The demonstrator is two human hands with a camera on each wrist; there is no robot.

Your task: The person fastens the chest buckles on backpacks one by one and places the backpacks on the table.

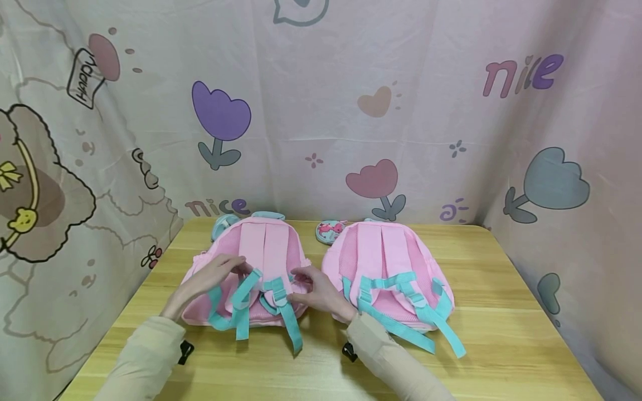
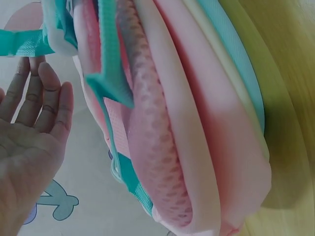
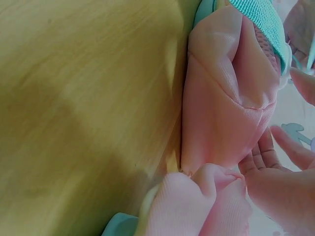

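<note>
Two pink backpacks lie side by side on the table, strap side facing me. Both my hands are at the left backpack [image 1: 263,245], which has turquoise webbing and a mesh back. My left hand [image 1: 220,273] is over its left shoulder strap. In the left wrist view the fingers [image 2: 31,98] are loosely bent, with tips right at a turquoise webbing strap [image 2: 24,43]. At the bag's right side is my right hand [image 1: 321,289], its thumb and fingers apart near the right strap's buckle [image 1: 278,289]. The right wrist view shows its fingers [image 3: 266,152] close along the bag's pink side panel [image 3: 216,118].
The right backpack [image 1: 371,245] stands just beside my right forearm, its turquoise strap ends [image 1: 453,334] trailing onto the wooden table [image 1: 501,334]. A small round turquoise pouch [image 1: 328,231] lies between the bags. Behind the table hangs a printed curtain [image 1: 311,111].
</note>
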